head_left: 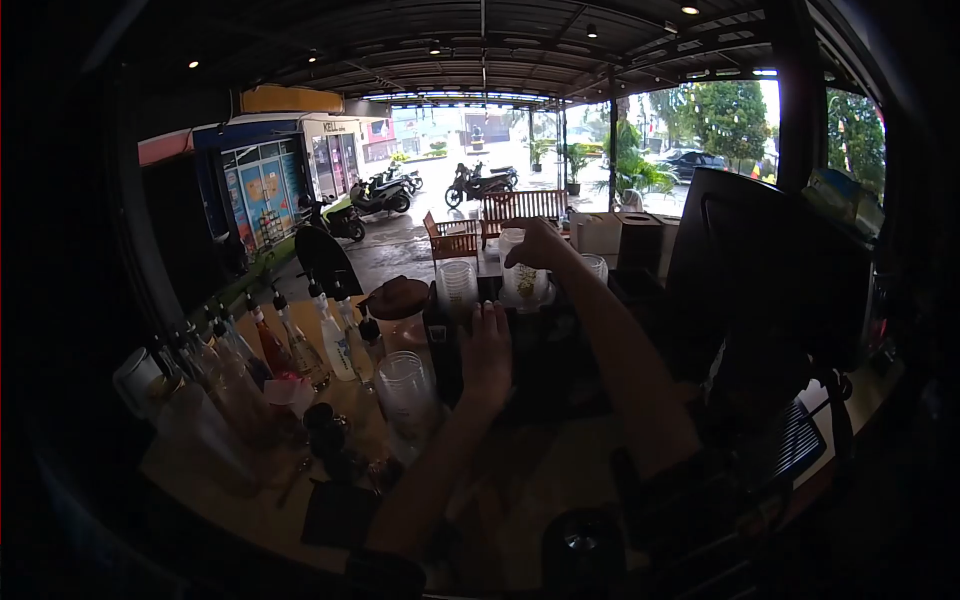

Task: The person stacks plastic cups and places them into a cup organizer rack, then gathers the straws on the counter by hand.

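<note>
Clear plastic cups stand in stacks on a dark organizer in the middle. My left hand (487,352) is raised in front of the left cup stack (457,284), its fingertips at the lower part of that stack, fingers extended. Over the middle cup stack (524,284), my right hand (538,245) reaches with thumb and index finger curved around the upper rim. A third stack (595,266) is partly hidden behind my right forearm. Nearer to me, left of my left forearm, another stack of clear cups (405,388) stands on the counter.
Pump bottles (336,345) line the left side of the wooden counter (225,480), with a clear pitcher (140,375) at the far left. A large dark monitor (720,240) rises at the right. Small dark containers (325,425) sit at the lower left. Beyond are a wooden bench (522,206) and motorbikes.
</note>
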`<state>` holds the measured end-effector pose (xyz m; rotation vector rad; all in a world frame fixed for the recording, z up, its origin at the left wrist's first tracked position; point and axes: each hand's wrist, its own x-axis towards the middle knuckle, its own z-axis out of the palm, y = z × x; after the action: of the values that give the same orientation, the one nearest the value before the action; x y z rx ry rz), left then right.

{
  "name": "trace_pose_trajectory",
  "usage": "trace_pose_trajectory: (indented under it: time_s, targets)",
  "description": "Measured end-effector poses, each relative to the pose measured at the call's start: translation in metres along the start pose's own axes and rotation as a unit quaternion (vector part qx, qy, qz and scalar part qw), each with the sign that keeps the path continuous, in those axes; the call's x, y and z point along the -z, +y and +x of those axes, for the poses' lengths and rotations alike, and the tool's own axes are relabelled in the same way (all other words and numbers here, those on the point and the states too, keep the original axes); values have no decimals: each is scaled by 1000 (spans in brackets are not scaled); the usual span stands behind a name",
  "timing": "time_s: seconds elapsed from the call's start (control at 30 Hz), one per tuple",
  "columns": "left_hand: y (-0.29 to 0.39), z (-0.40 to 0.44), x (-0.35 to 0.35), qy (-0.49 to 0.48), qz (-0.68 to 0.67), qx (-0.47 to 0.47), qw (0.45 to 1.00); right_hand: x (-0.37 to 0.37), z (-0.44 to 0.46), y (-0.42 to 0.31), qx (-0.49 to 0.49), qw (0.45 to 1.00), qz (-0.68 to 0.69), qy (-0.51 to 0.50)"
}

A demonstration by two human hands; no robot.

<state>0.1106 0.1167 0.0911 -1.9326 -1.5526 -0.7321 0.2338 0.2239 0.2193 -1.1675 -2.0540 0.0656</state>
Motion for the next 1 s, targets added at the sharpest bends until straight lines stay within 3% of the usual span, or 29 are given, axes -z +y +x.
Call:
trace_pose_trajectory:
  time_s: [0.03, 0.13, 0.27, 0.33, 0.37, 0.63, 0.83, 0.93, 1.0]
  targets:
    - [0, 0, -1, 0, -6, 3, 1000, 0, 3, 5, -29, 998, 26, -40]
    - [1, 2, 1, -6, -1, 9, 1000, -13, 4, 17, 39, 999, 35, -4]
    - [-1, 1, 2, -15, 4, 0, 1000, -18, 5, 23, 48, 998, 34, 7]
    - [-3, 2, -1, -11, 5, -4, 1000, -13, 1, 18, -7, 998, 43, -44]
    - [-3, 1, -3, -8, 0, -5, 1000, -13, -3, 15, -21, 1000, -8, -21]
    - [-2, 1, -5, -15, 3, -1, 1000, -21, -22, 12, -47, 997, -14, -57]
    - [-1, 0, 17, -70, -49, -9, 996, -36, -31, 18, -21, 999, -35, -3]
    - [-6, -2, 38, -83, -91, -25, 992, -35, -42, -3, -63, 997, -35, -14]
    - [-12, -3, 56, -22, -173, -82, 981, -36, -57, -22, -49, 982, -161, 83]
